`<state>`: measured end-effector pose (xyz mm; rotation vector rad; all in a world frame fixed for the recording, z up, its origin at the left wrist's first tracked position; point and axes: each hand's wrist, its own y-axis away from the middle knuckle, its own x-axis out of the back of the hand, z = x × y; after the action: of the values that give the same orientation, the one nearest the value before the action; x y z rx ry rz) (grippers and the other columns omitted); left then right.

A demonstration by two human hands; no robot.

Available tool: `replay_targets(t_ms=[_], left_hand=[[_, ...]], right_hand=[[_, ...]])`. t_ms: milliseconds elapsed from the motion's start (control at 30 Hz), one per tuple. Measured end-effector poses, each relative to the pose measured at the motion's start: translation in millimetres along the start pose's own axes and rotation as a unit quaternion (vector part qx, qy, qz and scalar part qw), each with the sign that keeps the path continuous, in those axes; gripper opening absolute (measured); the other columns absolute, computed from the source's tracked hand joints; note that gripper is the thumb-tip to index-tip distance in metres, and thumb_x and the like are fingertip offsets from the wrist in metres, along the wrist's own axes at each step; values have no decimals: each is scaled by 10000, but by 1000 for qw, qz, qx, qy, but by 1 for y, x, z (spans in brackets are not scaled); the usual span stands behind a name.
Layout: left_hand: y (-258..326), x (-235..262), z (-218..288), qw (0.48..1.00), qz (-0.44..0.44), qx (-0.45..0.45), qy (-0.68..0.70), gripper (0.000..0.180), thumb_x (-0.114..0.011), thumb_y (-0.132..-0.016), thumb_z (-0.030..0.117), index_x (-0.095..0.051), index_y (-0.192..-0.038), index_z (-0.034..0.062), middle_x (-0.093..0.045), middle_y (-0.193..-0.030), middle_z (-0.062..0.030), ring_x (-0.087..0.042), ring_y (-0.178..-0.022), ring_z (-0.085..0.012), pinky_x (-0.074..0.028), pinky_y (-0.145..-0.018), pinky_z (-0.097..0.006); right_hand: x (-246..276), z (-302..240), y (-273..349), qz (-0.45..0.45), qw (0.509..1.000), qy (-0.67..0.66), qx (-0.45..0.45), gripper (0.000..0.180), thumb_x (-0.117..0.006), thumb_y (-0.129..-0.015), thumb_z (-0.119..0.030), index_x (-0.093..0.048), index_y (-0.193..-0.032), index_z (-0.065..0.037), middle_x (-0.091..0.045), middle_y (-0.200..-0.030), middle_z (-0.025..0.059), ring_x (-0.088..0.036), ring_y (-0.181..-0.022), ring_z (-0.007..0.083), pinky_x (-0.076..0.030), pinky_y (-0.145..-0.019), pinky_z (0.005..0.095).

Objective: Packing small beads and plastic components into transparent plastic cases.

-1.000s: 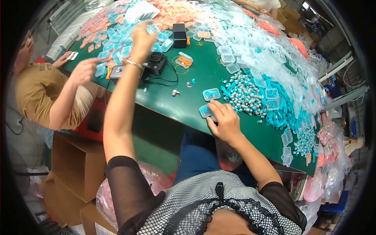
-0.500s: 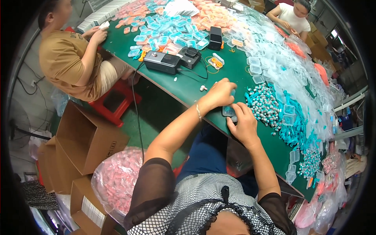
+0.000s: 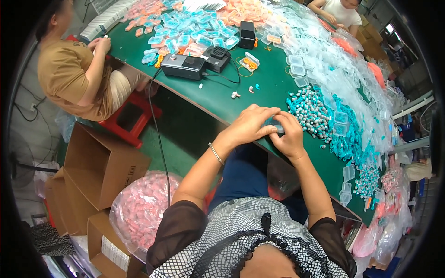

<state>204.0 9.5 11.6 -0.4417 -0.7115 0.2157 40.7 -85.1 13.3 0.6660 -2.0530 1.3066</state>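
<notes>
Over the table's near edge, my left hand (image 3: 250,124) and my right hand (image 3: 289,137) meet around a small clear plastic case (image 3: 280,128). Teal shows inside it, and fingers cover most of the case. Both thumbs press at its near side. Just right of my hands lies a heap of grey-and-white tipped earplug-like pieces (image 3: 309,113), with teal cords (image 3: 342,143) beside it. Beyond my left hand are a small white piece (image 3: 235,95), a curved pale piece (image 3: 251,89) and a curved teal piece (image 3: 257,86).
Clear cases (image 3: 313,60) spread along the right, filled teal ones (image 3: 194,30) at the back. A black device (image 3: 183,67) with a cable, a black box (image 3: 247,34) and an open case with orange cord (image 3: 250,62) stand ahead. Co-workers sit left and far right; cartons (image 3: 90,164) lie left.
My left hand has come down onto the case and now touches my right hand. The curved pale and teal pieces beyond it have come into sight. The whole view has shifted slightly.
</notes>
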Motion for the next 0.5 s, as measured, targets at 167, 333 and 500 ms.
replay_targets(t_ms=[167,333,500], left_hand=[[-12,-38,11,983,162,89,-12,304,-591,-959,230,-650,-1181,31,-670,-1026,-170,-633,-872,-337,-514,-780,-407],[-31,-70,26,882,362,164,253,259,-590,-969,222,-684,-1107,24,-607,-970,-150,-610,-924,-278,-488,-866,-367],[-42,-79,29,805,402,173,401,331,-679,-937,208,-636,-1193,3,-600,-1050,-46,-601,-957,-143,-511,-865,-289]], right_hand=[[-9,6,-13,98,984,-98,-108,159,-719,-752,-34,-649,-892,-14,-661,-874,141,-653,-814,311,-523,-724,379],[-30,8,-15,172,955,-166,-177,81,-679,-845,-53,-646,-908,-13,-665,-884,96,-634,-795,231,-505,-720,328],[-28,2,-22,180,890,-329,-259,159,-526,-982,-122,-631,-1003,-5,-653,-970,65,-609,-869,182,-500,-783,323]])
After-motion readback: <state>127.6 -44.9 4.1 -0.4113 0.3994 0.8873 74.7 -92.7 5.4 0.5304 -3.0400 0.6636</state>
